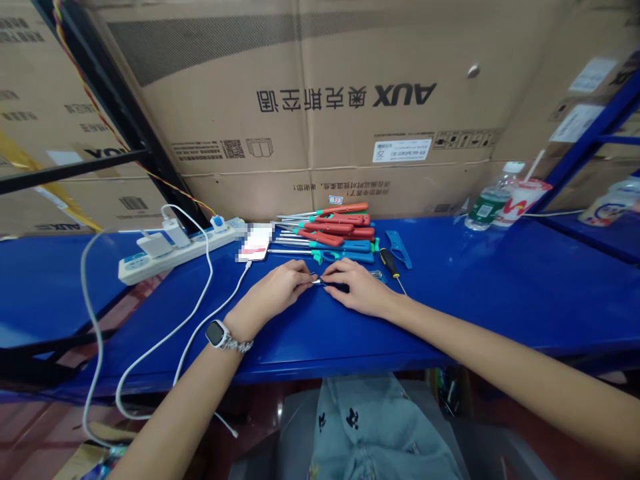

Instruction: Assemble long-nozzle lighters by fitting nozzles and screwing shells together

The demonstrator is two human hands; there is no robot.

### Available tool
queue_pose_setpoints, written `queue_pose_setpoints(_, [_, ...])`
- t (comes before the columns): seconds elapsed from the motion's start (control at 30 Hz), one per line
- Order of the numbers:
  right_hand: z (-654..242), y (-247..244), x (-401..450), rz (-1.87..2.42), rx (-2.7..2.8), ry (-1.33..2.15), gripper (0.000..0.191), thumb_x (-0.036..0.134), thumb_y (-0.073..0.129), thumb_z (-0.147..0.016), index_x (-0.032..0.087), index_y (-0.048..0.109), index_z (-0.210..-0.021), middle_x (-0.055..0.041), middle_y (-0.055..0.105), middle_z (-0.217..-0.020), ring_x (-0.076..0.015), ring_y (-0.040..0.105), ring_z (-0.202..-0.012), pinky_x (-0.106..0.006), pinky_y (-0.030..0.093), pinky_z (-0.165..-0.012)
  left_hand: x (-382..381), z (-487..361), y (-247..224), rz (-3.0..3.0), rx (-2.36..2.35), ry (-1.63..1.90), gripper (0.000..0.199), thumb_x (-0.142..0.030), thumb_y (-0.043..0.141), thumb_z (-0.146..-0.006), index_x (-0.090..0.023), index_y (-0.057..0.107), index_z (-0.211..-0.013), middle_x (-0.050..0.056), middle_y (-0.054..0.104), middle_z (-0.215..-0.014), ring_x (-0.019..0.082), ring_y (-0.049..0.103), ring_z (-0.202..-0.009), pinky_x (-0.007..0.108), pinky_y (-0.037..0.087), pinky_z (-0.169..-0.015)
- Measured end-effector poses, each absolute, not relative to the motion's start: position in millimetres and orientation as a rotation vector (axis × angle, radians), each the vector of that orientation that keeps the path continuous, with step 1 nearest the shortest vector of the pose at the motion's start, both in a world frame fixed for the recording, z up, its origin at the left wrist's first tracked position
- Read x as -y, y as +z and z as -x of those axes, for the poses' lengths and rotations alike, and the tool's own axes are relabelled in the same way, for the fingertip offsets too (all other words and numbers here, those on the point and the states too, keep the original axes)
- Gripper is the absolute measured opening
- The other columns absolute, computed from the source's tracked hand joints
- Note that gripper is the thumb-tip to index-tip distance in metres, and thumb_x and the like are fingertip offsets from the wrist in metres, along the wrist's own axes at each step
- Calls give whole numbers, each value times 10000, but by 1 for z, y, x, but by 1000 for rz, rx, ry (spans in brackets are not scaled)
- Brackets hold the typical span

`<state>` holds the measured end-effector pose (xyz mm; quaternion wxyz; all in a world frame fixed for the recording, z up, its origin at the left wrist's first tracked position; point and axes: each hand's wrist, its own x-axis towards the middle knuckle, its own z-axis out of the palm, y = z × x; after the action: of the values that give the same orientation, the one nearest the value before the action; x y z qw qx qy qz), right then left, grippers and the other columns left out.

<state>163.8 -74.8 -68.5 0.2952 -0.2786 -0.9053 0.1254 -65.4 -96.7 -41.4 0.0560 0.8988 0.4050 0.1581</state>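
My left hand [291,280], with a watch [217,333] on its wrist, is closed in a pinch over the table's front half. Close against it, my right hand [357,285] is also closed, fingertips pressed together. Between the two sets of fingertips shows a small whitish piece [317,282], too small to name, with something dark beside it. Just behind the hands lies a pile of long-nosed lighters with red handles [345,219] and blue handles [353,246]. A yellow-and-black screwdriver [389,262] and a blue plastic handle shell [399,249] lie right of my right hand.
A white power strip [187,252] with chargers stands at the left, its white cable [210,267] looping over the table edge. A phone [257,241] lies beside it. Bottle [487,208] and cup [520,203] stand back right. A cardboard wall [340,147] closes the rear.
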Motion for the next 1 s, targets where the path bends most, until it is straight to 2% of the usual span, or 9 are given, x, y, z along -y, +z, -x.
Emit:
queue_pose_setpoints(0.13, [-164,-70,75,740,2412,320,237,177,650,-941,212,778,-1138,-101,717,-1111,-248,628,-1046,-466,527,-964,98,66,-41,-2711,-1224,493,317,-201,461,-1037,-171,772,-1088,106,671,-1036,204,660,-917,351,549,-858])
queue_pose_setpoints(0.33, [-164,-70,75,747,2428,302,252,184,639,-950,190,766,-1167,-106,707,-1115,-255,614,-1051,-467,523,-969,99,65,-41,-2710,-1253,483,304,-188,478,-1029,-149,779,-1005,103,655,-980,195,651,-854,337,547,-808])
queue_pose_setpoints(0.6, [-163,-69,77,736,2501,208,231,199,565,-1001,152,775,-1084,-131,684,-1106,-263,601,-1044,-474,517,-941,100,59,-46,-2791,-1253,462,366,-207,418,-1057,-110,753,-949,120,622,-994,209,613,-882,368,544,-830])
queue_pose_setpoints(0.73, [-162,-68,80,789,2478,175,225,182,569,-990,156,772,-1084,-128,684,-1083,-261,601,-1038,-458,517,-935,99,57,-48,-2786,-1258,451,338,-198,420,-1051,-119,749,-1050,128,627,-1034,231,623,-938,399,554,-872])
queue_pose_setpoints(0.83, [-162,-67,82,837,2446,189,219,165,592,-969,157,764,-1103,-124,692,-1075,-262,608,-1039,-456,514,-936,99,57,-48,-2783,-1276,458,284,-174,487,-1013,-160,731,-1156,122,638,-1080,251,631,-993,419,564,-885])
queue_pose_setpoints(1.0, [-161,-65,84,901,2414,189,234,184,622,-948,155,751,-1141,-115,711,-1074,-267,624,-1039,-463,503,-936,101,61,-43,-2747,-1300,644,298,-191,578,-939,-191,701,-1210,111,665,-1107,273,630,-1077,446,554,-960])
